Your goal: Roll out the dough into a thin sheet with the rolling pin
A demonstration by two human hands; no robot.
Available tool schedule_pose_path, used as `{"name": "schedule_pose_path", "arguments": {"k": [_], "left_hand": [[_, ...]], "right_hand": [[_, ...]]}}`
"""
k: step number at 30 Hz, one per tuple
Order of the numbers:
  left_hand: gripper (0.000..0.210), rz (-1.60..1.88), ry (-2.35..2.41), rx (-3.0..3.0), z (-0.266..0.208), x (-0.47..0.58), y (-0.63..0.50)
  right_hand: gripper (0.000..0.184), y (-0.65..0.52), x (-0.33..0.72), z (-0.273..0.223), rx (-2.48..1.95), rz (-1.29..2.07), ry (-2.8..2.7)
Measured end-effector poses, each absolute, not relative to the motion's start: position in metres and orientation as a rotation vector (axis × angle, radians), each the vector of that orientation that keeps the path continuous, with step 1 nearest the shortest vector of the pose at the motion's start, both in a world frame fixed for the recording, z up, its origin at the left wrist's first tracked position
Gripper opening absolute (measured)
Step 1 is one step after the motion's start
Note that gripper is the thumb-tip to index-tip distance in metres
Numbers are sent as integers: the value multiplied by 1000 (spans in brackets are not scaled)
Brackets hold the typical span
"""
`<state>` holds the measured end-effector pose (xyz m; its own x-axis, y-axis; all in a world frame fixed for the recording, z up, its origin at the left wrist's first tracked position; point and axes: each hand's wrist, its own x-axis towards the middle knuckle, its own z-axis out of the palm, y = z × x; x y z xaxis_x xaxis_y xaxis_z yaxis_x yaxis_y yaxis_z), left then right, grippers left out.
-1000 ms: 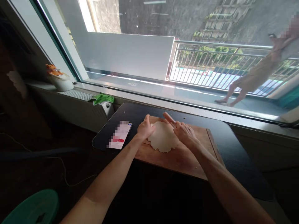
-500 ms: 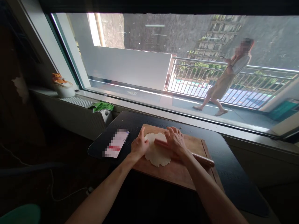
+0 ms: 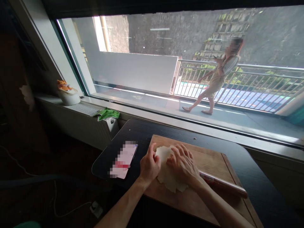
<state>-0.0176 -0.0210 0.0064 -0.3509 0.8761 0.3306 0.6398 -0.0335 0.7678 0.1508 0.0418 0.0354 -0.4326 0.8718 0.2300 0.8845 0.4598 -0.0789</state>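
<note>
A thin, ragged-edged sheet of dough [image 3: 165, 172] lies on a wooden board [image 3: 209, 158]. At its left edge is my left hand [image 3: 149, 164], thumb and index finger apart, the thumb touching the rim; the other fingers are partly hidden. My right hand [image 3: 182, 163] rests on the dough's right side with fingers stretched out and slightly bent. A wooden rolling pin [image 3: 225, 185] slants out to the right from beneath my right hand and wrist. Its left end is hidden there, and its right end reaches the board's right edge strip.
A phone [image 3: 124, 158] with a lit screen lies left of the board on the black table [image 3: 104, 164]. Beyond are a radiator [image 3: 95, 126], a green cloth [image 3: 108, 114], a white pot [image 3: 70, 96] and a window. A person [image 3: 217, 76] walks outside.
My right hand has come down over the dough, and the rolling pin has shifted right, its left end now covered. The view has tilted slightly. The person outside has walked left.
</note>
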Motion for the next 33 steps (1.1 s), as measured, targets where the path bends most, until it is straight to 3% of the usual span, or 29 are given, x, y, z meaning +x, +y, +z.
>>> {"name": "schedule_pose_path", "arguments": {"k": [7, 13, 18, 24, 30, 33], "left_hand": [[55, 1428, 1920, 1591, -1, -17, -19], [54, 1406, 1935, 1618, -3, -18, -18], [52, 1417, 1958, 1620, -2, -19, -18], [54, 1403, 1984, 1639, -3, -19, -18], [55, 1359, 2018, 1648, -1, -20, -18], [54, 1362, 2014, 1660, 0, -20, -20]], "right_hand": [[46, 73, 140, 56, -1808, -4, -2260], [46, 48, 144, 44, -1622, -62, -2357], [48, 80, 140, 55, -1880, -13, -2220], [47, 44, 140, 35, -1521, -81, -2430], [51, 61, 130, 57, -1781, 38, -2332], [51, 51, 126, 54, -1710, 97, -2394]]}}
